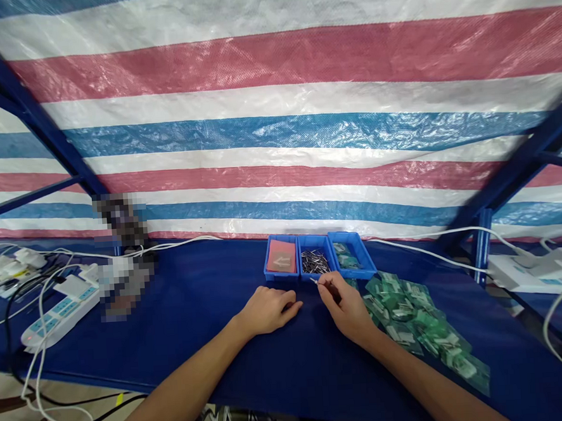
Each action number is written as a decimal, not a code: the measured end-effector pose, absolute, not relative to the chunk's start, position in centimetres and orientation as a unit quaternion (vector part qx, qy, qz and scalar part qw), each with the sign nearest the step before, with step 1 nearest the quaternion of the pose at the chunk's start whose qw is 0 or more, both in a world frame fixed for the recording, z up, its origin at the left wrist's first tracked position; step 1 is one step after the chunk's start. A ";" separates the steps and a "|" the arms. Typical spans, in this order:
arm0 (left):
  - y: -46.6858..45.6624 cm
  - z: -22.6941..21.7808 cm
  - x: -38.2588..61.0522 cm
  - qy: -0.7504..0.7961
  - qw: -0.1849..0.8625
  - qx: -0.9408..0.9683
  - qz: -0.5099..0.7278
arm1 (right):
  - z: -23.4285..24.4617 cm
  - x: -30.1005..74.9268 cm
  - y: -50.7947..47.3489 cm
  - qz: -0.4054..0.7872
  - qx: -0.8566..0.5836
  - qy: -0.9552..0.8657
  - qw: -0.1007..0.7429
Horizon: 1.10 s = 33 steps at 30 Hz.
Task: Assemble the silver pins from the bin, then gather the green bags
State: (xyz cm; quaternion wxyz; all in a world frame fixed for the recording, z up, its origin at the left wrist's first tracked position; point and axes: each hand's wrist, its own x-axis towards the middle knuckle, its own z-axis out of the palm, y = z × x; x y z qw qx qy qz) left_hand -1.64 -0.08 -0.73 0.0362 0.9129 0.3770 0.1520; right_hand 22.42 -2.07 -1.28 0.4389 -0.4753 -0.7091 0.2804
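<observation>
Just below the middle blue bin (pixel 315 276) at centre frame, our right hand (pixel 346 308) pinches a thin metal pin (pixel 314 280) between thumb and forefinger. It looks light, stiff and slippery, best gripped mid-shaft. Its long axis seems to run up-left, towards the bin. Our left hand (pixel 268 310) rests on the blue table (pixel 195 292), fingers curled together.

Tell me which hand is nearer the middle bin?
Right. The right hand, pinching a pin, sits just below the middle bin, fingers near its front rim; the left hand rests farther left, below the left bin.
</observation>
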 end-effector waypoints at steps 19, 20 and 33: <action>0.0 -1.4 -1.9 0.354 0.028 0.919 0.171 | -1.3 22.4 -2.0 0.271 -0.473 -0.715 0.438; 0.1 -1.4 -1.9 0.351 0.029 0.920 0.171 | -1.2 22.4 -2.0 0.271 -0.473 -0.715 0.437; 0.3 -1.6 -1.8 0.316 0.031 0.930 0.187 | -1.3 22.3 -2.0 0.281 -0.471 -0.713 0.436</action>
